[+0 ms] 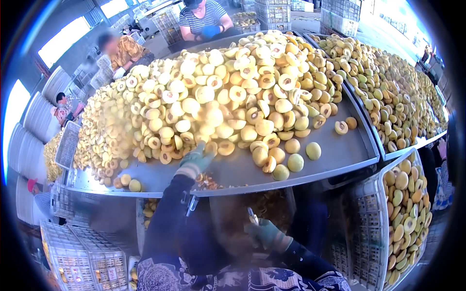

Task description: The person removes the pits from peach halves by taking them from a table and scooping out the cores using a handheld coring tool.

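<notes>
My left hand (193, 162), in a grey-green glove with a pale cuff, reaches to the front edge of a large heap of halved yellow peaches (213, 82). Its fingers are stretched out and apart, and the fingertips touch or nearly touch a peach half (211, 147). Small brownish scraps (208, 182) lie on the metal table (233, 170) beside the wrist. Lower down, in front of my body, my right hand (272, 236) is gloved too and closed around a small hand tool (253, 216) with a shiny metal tip. Its handle is mostly hidden in the fingers.
A plastic crate (364, 233) of peach halves stands at my right, with more crates (80, 252) at my left. A second heaped table (388, 92) adjoins on the right. Across the table are a person in stripes (206, 19) and another in an orange top (127, 52).
</notes>
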Demonstrator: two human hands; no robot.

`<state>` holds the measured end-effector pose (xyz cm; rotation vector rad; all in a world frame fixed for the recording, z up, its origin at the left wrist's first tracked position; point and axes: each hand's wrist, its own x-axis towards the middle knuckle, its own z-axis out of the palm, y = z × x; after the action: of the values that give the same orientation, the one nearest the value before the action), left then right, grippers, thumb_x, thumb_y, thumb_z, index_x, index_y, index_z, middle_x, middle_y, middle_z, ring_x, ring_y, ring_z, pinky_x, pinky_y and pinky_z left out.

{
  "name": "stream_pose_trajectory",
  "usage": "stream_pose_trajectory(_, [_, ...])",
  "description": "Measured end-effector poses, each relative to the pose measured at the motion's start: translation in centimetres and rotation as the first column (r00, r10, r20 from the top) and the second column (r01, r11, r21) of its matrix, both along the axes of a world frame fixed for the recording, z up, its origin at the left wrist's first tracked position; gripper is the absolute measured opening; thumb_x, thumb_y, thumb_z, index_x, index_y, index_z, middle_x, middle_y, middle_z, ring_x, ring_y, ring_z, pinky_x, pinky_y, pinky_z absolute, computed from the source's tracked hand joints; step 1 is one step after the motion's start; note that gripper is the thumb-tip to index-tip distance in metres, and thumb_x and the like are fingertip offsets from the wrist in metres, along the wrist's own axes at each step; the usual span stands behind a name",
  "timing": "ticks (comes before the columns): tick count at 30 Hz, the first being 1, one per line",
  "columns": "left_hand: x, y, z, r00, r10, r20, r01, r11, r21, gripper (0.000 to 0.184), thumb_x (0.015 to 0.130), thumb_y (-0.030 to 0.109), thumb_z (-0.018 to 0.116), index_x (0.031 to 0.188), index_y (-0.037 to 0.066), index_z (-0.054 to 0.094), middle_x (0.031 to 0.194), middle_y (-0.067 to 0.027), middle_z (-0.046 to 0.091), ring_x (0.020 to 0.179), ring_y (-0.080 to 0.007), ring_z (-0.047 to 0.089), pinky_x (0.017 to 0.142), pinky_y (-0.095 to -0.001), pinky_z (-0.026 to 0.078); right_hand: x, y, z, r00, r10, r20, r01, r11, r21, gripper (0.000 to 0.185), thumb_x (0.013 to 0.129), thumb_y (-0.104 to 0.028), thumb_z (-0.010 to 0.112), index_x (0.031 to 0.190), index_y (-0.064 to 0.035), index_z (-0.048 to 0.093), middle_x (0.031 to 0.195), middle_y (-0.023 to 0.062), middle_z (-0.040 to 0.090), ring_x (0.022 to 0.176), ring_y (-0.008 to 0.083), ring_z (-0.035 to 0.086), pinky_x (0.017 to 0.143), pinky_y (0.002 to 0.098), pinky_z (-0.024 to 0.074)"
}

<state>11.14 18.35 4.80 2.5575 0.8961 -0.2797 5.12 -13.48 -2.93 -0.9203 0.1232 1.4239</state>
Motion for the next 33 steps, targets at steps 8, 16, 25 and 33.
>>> stream_pose_trajectory(8, [2.7, 0.7, -4.4, 0.995, -0.043, 0.091, 0.037, 0.997, 0.063, 0.038, 0.083, 0.035, 0.054, 0.114, 0.015, 0.063, 0.114, -0.0156, 0.063, 0.11, -0.0331, 0.058, 0.094, -0.0405, 0.044, 1.2, 1.3, 3.3, 0.949, 0.009, 0.315, 0.01, 0.998, -0.059, 0.015, 0.088, -0.019, 0.065, 0.083, -0.0066, 0.06, 0.063, 0.0006, 0.056, 0.05, 0.0104, 0.053, 0.045, 0.0239, 0.042])
stream_pose_trajectory(16, [-4.4, -5.1, -5.0, 0.799, -0.287, 0.528, 0.347, 0.938, -0.015, 0.02, 0.081, 0.017, 0.061, 0.095, 0.011, 0.073, 0.098, -0.0145, 0.068, 0.089, -0.0307, 0.064, 0.085, -0.0389, 0.049, 3.8, 2.7, 7.1, 0.958, -0.201, 0.203, 0.211, 0.977, -0.03, 0.024, 0.091, -0.032, 0.062, 0.095, -0.008, 0.059, 0.064, 0.0026, 0.056, 0.051, 0.0121, 0.052, 0.044, 0.0242, 0.0425])
stream_pose_trajectory(25, [-3.3, -9.5, -4.2, 0.9, -0.166, 0.402, 0.172, 0.985, 0.02, 0.03, 0.082, 0.032, 0.064, 0.103, 0.01, 0.068, 0.1, -0.0149, 0.068, 0.095, -0.0325, 0.064, 0.084, -0.0394, 0.05, 3.5, 0.4, 5.6, 0.928, -0.259, 0.268, 0.288, 0.955, -0.072, 0.03, 0.089, -0.033, 0.064, 0.093, -0.0039, 0.055, 0.068, 0.0069, 0.058, 0.05, 0.016, 0.055, 0.046, 0.0283, 0.0458])
stream_pose_trajectory(33, [-0.7, -11.4, -3.9, 0.983, -0.067, 0.17, 0.079, 0.995, -0.066, 0.055, 0.075, 0.046, 0.071, 0.111, 0.004, 0.065, 0.105, -0.0185, 0.067, 0.1, -0.0311, 0.065, 0.089, -0.0373, 0.049, 1.8, -0.7, 2.1, 0.909, -0.293, 0.296, 0.307, 0.952, -0.003, 0.017, 0.091, -0.024, 0.063, 0.092, -0.0083, 0.059, 0.069, 0.0, 0.056, 0.056, 0.0108, 0.054, 0.049, 0.0256, 0.0467])
